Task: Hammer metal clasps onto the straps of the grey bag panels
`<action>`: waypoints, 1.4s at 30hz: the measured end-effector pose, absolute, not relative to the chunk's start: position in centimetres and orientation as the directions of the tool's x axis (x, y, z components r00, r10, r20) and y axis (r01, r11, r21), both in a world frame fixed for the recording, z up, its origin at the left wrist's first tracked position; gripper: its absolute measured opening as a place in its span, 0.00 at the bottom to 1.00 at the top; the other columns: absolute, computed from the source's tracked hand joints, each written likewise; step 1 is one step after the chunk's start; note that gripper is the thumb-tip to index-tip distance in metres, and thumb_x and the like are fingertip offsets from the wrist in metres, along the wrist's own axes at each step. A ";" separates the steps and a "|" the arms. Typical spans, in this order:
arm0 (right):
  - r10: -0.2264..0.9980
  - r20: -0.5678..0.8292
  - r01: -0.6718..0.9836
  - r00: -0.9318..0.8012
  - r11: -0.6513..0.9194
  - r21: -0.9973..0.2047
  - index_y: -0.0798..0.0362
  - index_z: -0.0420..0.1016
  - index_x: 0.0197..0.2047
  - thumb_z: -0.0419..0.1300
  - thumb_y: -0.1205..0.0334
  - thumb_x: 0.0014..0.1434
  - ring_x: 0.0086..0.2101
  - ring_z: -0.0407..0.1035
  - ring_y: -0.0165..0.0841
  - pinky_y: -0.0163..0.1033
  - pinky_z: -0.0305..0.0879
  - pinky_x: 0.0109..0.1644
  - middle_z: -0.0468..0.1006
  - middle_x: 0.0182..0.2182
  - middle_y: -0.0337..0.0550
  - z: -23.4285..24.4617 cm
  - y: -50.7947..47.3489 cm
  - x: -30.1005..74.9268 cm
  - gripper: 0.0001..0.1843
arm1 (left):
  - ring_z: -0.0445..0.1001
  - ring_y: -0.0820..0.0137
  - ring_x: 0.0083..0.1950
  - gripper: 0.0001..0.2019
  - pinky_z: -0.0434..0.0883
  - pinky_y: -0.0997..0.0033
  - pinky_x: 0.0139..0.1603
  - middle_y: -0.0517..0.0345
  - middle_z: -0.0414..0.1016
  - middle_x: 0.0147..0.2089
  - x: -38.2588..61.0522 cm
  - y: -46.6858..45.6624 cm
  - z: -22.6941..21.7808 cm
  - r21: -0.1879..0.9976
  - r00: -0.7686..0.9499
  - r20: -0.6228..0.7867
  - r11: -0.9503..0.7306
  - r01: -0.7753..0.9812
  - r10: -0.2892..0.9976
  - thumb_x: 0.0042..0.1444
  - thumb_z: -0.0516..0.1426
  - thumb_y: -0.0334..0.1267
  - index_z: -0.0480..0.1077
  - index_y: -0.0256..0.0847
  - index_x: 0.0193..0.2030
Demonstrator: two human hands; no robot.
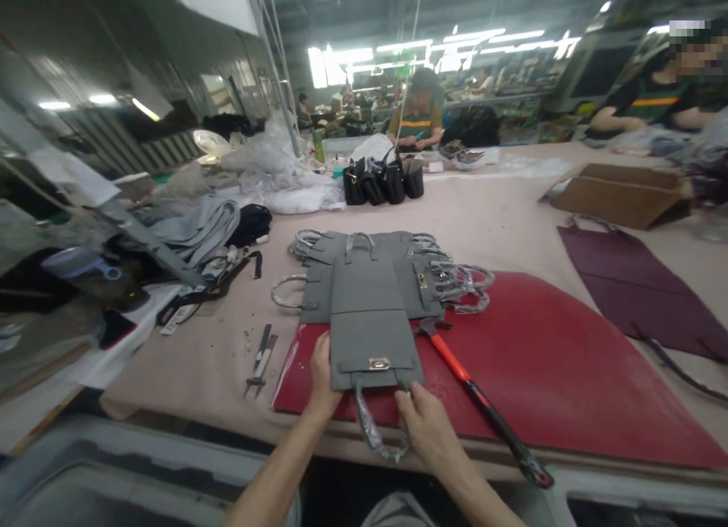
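Note:
A flat grey handbag panel (372,334) lies in front of me, with a metal clasp (378,364) near its close end. A plastic-wrapped handle (369,428) hangs from that end toward me. My left hand (323,379) is closed on the panel's left edge, its fingertips hidden beneath. At the lower right corner, my right hand (424,421) pinches the panel by the handle's base. Under the panel's far part are several more grey bag panels (318,292) with wrapped handles. A claw hammer (472,390) with a red and black handle rests just right of my right hand.
A red board (546,360) covers the near table. Hand tools (262,360) lie at left, beside straps (216,292). Black bags (384,180) stand farther back. On the right are a maroon panel (637,284) and a cardboard box (622,196). Two people work across the table.

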State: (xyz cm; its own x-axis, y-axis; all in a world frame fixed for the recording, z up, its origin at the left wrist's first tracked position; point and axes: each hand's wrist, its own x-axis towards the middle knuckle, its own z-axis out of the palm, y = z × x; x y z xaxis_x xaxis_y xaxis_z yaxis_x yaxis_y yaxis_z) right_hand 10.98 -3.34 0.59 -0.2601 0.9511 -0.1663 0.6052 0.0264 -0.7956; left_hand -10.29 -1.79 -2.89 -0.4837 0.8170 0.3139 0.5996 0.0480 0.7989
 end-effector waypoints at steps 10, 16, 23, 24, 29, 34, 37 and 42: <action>0.916 0.274 0.951 -0.292 0.310 -0.022 0.54 0.71 0.52 0.49 0.61 0.67 0.38 0.67 0.44 0.44 0.61 0.37 0.74 0.43 0.57 0.0 -0.9 20.1 0.15 | 0.68 0.58 0.66 0.29 0.69 0.56 0.65 0.42 0.63 0.68 -10.3 -3.4 -4.2 0.808 -0.569 0.406 0.009 0.589 0.715 0.58 0.55 0.33 0.60 0.40 0.67; 0.954 0.220 0.978 -0.205 0.211 -0.005 0.55 0.73 0.49 0.46 0.59 0.69 0.34 0.67 0.41 0.42 0.61 0.35 0.72 0.37 0.52 -0.1 1.6 24.2 0.17 | 0.69 0.62 0.66 0.29 0.67 0.54 0.68 0.49 0.71 0.63 -9.1 -2.8 -3.5 0.625 -0.301 0.314 0.043 0.780 0.900 0.56 0.48 0.22 0.65 0.41 0.65; 0.969 0.201 0.989 -0.143 0.147 -0.004 0.60 0.72 0.55 0.46 0.57 0.69 0.37 0.68 0.45 0.44 0.61 0.36 0.72 0.41 0.57 0.6 2.2 26.2 0.21 | 0.67 0.63 0.67 0.28 0.65 0.57 0.71 0.46 0.71 0.63 -8.8 -2.0 -3.1 0.565 -0.229 0.314 0.012 0.825 0.921 0.58 0.46 0.22 0.66 0.35 0.64; 0.963 0.226 0.989 -0.144 0.148 -0.001 0.60 0.72 0.54 0.46 0.57 0.68 0.38 0.67 0.46 0.45 0.61 0.37 0.72 0.43 0.58 0.8 2.0 25.8 0.21 | 0.69 0.63 0.66 0.28 0.65 0.58 0.70 0.46 0.71 0.63 -8.9 -2.0 -3.0 0.596 -0.257 0.316 0.020 0.803 0.913 0.57 0.46 0.22 0.66 0.34 0.64; 0.910 0.354 0.935 -0.214 0.296 -0.197 0.60 0.71 0.54 0.47 0.55 0.68 0.46 0.67 0.49 0.49 0.64 0.47 0.72 0.49 0.61 1.4 0.8 21.4 0.21 | 0.72 0.62 0.62 0.26 0.68 0.56 0.68 0.46 0.74 0.60 -9.8 -2.2 -2.9 0.653 -0.368 0.324 0.075 0.754 0.871 0.57 0.47 0.22 0.70 0.35 0.60; 0.835 0.364 0.797 -0.414 0.525 -0.299 0.56 0.71 0.55 0.51 0.55 0.66 0.48 0.68 0.48 0.50 0.66 0.48 0.72 0.53 0.58 0.7 0.0 15.9 0.19 | 0.70 0.60 0.63 0.22 0.66 0.52 0.68 0.45 0.73 0.59 -9.8 -2.5 -2.6 0.584 -0.383 0.339 0.127 0.802 0.859 0.54 0.50 0.22 0.75 0.37 0.52; 0.799 0.392 0.801 -0.457 0.561 -0.209 0.59 0.72 0.52 0.52 0.51 0.65 0.46 0.68 0.51 0.52 0.68 0.45 0.72 0.51 0.60 -0.2 -0.1 13.6 0.22 | 0.67 0.58 0.65 0.23 0.61 0.47 0.71 0.44 0.73 0.60 -9.5 -2.6 -2.0 0.560 -0.344 0.301 0.127 0.818 0.890 0.53 0.51 0.21 0.73 0.37 0.54; 0.753 0.479 0.799 -0.452 0.580 -0.158 0.63 0.71 0.53 0.47 0.48 0.67 0.47 0.67 0.55 0.55 0.68 0.48 0.71 0.52 0.64 -1.3 0.0 12.2 0.27 | 0.69 0.59 0.64 0.21 0.60 0.49 0.71 0.48 0.74 0.61 -10.5 -2.8 -1.1 0.583 -0.269 0.254 0.074 0.809 0.929 0.54 0.53 0.23 0.73 0.39 0.54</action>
State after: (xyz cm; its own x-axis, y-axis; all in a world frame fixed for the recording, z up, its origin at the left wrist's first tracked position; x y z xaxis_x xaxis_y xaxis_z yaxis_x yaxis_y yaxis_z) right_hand 12.18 0.04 -1.35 -0.4517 0.7528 0.4789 0.7992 0.5800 -0.1579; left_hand -10.51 -2.75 -1.11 -0.2686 0.9292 0.2539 0.8088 0.0744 0.5834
